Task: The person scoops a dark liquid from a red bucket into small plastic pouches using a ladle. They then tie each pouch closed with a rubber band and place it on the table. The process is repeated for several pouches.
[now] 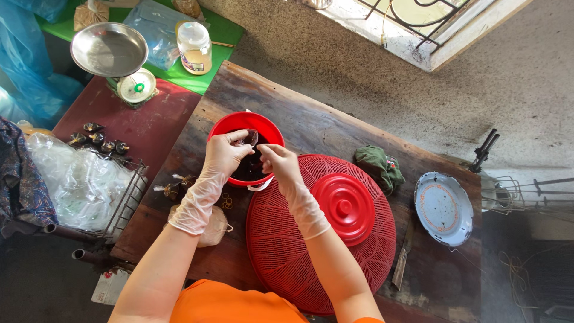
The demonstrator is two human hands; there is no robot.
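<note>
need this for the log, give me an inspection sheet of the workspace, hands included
surface: worn dark wooden table, a red-topped table beside it.
job's things: red bowl of dark contents; a small clear bag with dark filling held over it.
clutter: red mesh food cover, green cloth, enamel plate, knife, tied small bags, rubber bands, scale with metal pan, lidded jar, wire rack with plastic bags.
grippers: left hand and right hand, both in thin gloves, pinch the bag.
cables: thin wire on the floor at right.
surroundings: concrete floor, barred window.
</note>
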